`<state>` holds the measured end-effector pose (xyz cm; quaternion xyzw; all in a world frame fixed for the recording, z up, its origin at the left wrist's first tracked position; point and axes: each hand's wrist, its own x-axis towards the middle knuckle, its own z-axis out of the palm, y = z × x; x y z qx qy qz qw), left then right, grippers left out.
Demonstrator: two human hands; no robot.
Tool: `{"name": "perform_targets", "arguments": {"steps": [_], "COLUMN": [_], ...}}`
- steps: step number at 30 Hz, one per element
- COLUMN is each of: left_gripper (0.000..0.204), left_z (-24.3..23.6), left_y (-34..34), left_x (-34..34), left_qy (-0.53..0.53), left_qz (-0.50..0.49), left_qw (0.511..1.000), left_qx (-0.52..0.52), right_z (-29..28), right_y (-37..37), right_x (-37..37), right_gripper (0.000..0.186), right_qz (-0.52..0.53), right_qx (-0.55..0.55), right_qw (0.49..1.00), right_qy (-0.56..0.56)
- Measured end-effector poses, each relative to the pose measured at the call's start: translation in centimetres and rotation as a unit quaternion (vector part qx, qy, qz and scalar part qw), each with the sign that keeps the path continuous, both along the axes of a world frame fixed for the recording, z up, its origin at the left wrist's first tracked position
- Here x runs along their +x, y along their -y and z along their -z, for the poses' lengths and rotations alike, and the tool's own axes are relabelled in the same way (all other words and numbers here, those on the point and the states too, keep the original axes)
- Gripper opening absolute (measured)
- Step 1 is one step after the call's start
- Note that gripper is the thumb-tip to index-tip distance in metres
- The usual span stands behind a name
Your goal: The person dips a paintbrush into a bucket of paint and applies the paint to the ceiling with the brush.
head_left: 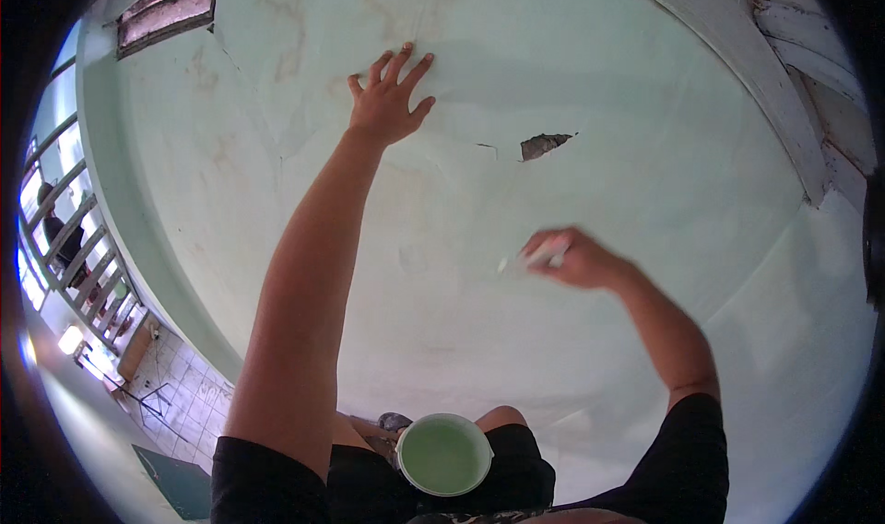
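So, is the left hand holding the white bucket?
No, the left hand is spread open against the pale green wall.

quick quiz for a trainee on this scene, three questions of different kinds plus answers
1. True or false: the tub is empty.
2. Choose one. From the left hand, the hole in the wall lies:
a) to the left
b) to the right
c) straight above
3. Which of the two hands holds something, and what can be told of it?

Key:
1. False; it has pale green contents.
2. b
3. The right hand; it grips a whitish thing, too blurred to identify.
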<state>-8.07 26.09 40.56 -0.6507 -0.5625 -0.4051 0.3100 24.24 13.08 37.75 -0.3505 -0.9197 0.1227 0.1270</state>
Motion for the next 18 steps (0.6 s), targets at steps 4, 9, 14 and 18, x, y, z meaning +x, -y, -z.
{"name": "perform_targets", "arguments": {"steps": [4,9,14,18], "left_gripper": [0.064,0.064,0.064,0.063], "left_z": [-0.1,0.1,0.0,0.1], "left_y": [-0.3,-0.6,-0.2,-0.2], "left_x": [0.1,0.0,0.2,0.4], "left_qy": [-0.009,-0.004,-0.009,-0.001], "left_qz": [-0.005,-0.004,-0.01,0.0], "left_qw": [1.0,1.0,1.0,1.0], "left_qx": [0.023,0.029,0.001,0.016], "right_z": [-10.8,-16.9,-20.2,-26.5], "right_y": [0.1,-3.8,-9.0,-8.7], "right_x": [0.5,-1.0,-1.4,-1.8], "right_gripper": [0.016,0.02,0.024,0.021], "right_qz": [0.035,0.067,0.025,0.058], "right_qx": [0.225,0.245,0.273,0.534], "right_qw": [0.972,0.959,0.96,0.838], "right_qy": [-0.065,-0.125,-0.064,-0.092]}}
